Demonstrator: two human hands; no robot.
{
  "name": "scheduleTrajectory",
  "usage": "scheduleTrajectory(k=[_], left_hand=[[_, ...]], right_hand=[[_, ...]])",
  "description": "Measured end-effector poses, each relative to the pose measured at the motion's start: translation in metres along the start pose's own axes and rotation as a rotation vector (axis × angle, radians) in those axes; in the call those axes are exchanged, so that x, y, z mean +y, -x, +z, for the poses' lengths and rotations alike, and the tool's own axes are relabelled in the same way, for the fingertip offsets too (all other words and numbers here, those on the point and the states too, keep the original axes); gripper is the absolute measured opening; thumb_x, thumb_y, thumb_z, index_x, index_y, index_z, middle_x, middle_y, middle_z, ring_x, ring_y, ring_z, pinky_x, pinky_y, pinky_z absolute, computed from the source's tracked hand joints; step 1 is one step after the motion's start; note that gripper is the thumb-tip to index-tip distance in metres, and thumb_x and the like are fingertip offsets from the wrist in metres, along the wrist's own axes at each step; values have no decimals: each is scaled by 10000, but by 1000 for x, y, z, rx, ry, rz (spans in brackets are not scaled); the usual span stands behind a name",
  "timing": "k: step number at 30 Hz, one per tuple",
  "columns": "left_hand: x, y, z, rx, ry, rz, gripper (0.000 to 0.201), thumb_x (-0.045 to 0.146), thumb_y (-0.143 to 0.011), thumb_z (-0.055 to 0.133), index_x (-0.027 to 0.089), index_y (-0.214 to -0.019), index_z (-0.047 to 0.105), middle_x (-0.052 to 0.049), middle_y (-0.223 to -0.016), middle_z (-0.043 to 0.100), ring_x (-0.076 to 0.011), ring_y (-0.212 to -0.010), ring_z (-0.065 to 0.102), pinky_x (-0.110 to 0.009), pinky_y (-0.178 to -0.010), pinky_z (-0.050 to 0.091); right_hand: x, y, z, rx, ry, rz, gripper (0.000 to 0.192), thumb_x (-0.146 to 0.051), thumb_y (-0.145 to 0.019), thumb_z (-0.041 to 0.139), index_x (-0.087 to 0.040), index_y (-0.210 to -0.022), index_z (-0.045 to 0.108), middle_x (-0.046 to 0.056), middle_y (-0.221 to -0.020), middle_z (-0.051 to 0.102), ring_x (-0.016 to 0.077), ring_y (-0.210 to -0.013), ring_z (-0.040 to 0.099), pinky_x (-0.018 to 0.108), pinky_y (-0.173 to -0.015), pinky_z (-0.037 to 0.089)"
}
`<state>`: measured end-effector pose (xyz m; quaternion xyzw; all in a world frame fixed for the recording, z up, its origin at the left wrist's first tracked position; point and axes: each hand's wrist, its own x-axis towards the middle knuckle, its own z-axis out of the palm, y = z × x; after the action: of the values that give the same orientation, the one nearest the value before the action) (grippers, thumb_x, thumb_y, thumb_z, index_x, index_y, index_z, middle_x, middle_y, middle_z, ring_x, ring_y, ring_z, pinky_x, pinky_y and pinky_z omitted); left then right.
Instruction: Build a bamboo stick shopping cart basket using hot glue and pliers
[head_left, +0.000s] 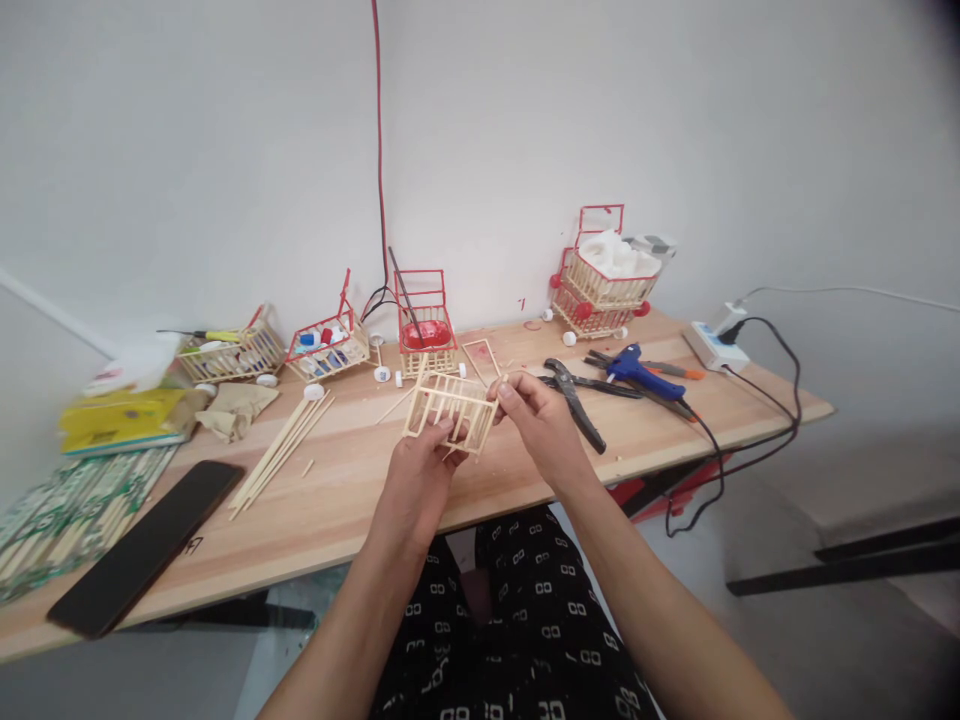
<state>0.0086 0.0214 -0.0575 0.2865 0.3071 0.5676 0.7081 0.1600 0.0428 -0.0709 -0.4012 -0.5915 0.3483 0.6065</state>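
Observation:
A small basket of pale wooden sticks (453, 399), with a barred frame, is held tilted above the front part of the table. My left hand (417, 478) is closed on its lower edge, thumb on the near bars and fingers partly hidden behind. At the upper right corner, my right hand (534, 412) pinches with thumb and forefinger; a tiny pale stick end shows at the fingertips. Just beyond the basket stands a finished-looking stick cart (427, 355) with a red handle and a red dish (426, 335). Thin loose sticks (480, 358) lie behind my hands.
Black-handled pliers (574, 400) and a blue glue gun (646, 375) lie right, its cord running to a power strip (716, 348). More carts (330, 345) line the wall. Left are loose sticks (281, 450), a black phone (146, 548) and packaged chopsticks (79, 510).

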Motion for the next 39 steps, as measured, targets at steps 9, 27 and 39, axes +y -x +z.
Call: scheduleTrajectory(k=[9,27,39], left_hand=[[-2,-1,-2,35,-26,-14,123,217,-662,731,164,-745,658,-31,-814,653,-145,-755,585,-266,-698,460],[-4,3,-9,68,-23,-56,217,275,-651,770,145,-814,708,-45,-878,696,-156,-804,616,-257,-686,458],[-5,13,-18,-64,-36,-9,186,272,-755,647,172,-891,725,-70,-1066,681,-208,-1007,584,-303,-811,456]], right_hand=[[-2,0,0,-2,2,4,220,-379,-909,529,-203,-790,584,-9,-715,569,135,-681,539,264,-684,449],[-5,1,0,-16,-10,4,211,-353,-910,534,-197,-773,571,-13,-708,547,132,-674,524,263,-673,429],[-1,4,-5,-14,-22,5,200,-333,-921,532,-197,-783,581,-12,-738,563,126,-685,528,251,-683,426]])
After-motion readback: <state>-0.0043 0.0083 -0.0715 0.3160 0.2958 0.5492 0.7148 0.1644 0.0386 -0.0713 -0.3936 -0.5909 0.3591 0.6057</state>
